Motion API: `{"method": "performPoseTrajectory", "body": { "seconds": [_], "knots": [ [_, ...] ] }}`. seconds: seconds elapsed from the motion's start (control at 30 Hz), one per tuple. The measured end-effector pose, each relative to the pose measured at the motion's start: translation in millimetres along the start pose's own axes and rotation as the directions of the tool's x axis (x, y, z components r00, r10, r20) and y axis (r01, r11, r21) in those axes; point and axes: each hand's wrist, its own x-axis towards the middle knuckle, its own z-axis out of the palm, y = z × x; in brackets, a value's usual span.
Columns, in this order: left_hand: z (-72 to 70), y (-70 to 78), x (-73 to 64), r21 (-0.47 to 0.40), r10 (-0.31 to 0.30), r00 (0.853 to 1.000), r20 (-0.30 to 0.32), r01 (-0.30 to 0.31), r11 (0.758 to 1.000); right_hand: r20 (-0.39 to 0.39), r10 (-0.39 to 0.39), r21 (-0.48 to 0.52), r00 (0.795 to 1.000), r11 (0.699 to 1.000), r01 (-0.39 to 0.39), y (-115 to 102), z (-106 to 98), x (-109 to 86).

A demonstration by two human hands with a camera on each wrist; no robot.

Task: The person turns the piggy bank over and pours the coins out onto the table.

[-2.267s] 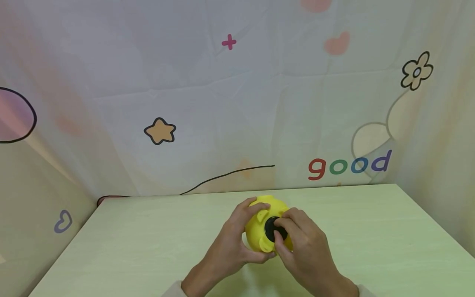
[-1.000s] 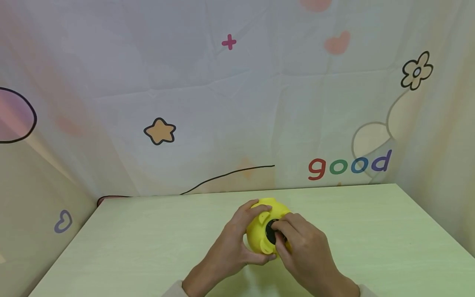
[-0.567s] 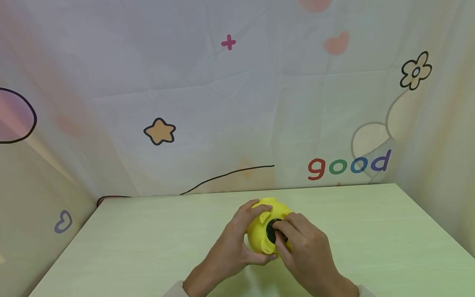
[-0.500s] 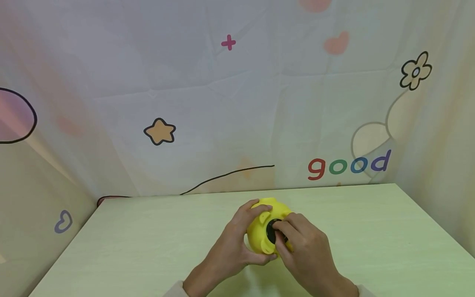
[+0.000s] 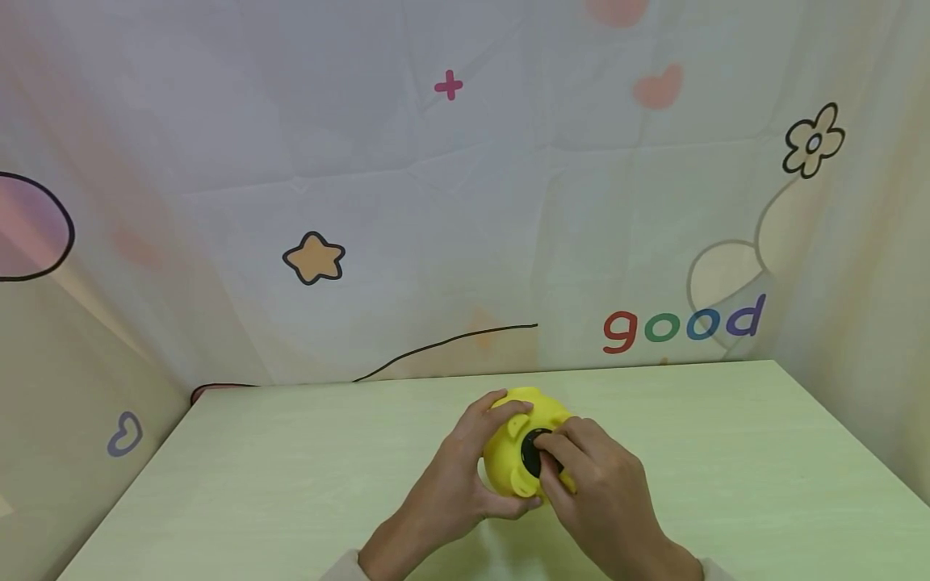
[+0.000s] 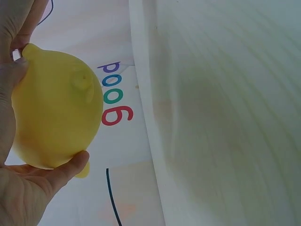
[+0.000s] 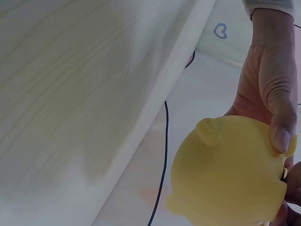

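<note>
A yellow piggy bank [image 5: 501, 464] with short rounded nubs is held above the table, its black round stopper [image 5: 530, 456] turned toward me. My left hand [image 5: 450, 476] grips the bank's left side, fingers over the top and thumb underneath. At the stopper, my right hand [image 5: 603, 484] pinches with thumb and index finger, covering part of it. The left wrist view has the smooth side of the bank [image 6: 56, 108] with the left thumb along its lower edge. In the right wrist view the left thumb presses the bank [image 7: 225, 169] near the stopper side, which is mostly hidden.
A pale wooden table [image 5: 291, 468] lies below both hands. Behind it hangs a light curtain [image 5: 400, 242] printed with a star, a flower, hearts and the word "good".
Since the earliest frame the bank has shifted slightly down and right, and the right fingers have settled lower on the stopper. Over the last half second almost nothing has moved.
</note>
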Motion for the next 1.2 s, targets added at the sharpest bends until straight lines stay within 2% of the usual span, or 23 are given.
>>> {"method": "performPoseTrajectory", "body": {
  "seconds": [0.27, 0.43, 0.63, 0.87, 1.03, 1.2],
  "knots": [
    [-0.6, 0.6, 0.5, 0.004, 0.001, 1.0, 0.003, -0.001, 1.0, -0.011, -0.002, 0.024, 1.0, 1.0, 0.002, 1, 0, 0.4],
    [-0.5, -1.5, 0.9, 0.011, 0.013, 1.0, -0.009, -0.013, 1.0, -0.013, 0.025, 0.052, 1.0, 0.998, -0.024, 0, -2, 2.2],
    [-0.9, -5.7, 0.6, 0.014, 0.011, 1.0, -0.024, -0.011, 1.0, -0.003, 0.097, 0.164, 0.995, 0.982, -0.095, 2, -4, 2.8],
    [-1.8, -8.3, 0.3, 0.008, -0.007, 1.0, -0.029, 0.007, 1.0, -0.006, 0.132, 0.289, 0.991, 0.949, -0.124, 8, -8, 3.1],
    [-2.4, -8.5, -0.6, -0.003, -0.037, 0.999, -0.025, 0.037, 0.999, 0.048, 0.21, 0.306, 0.976, 0.927, -0.215, 15, -14, 2.0],
    [-1.9, -9.4, -1.7, -0.011, -0.048, 0.998, -0.036, 0.048, 0.999, 0.087, 0.303, 0.28, 0.949, 0.907, -0.315, 23, -21, -0.4]
  ]
}}
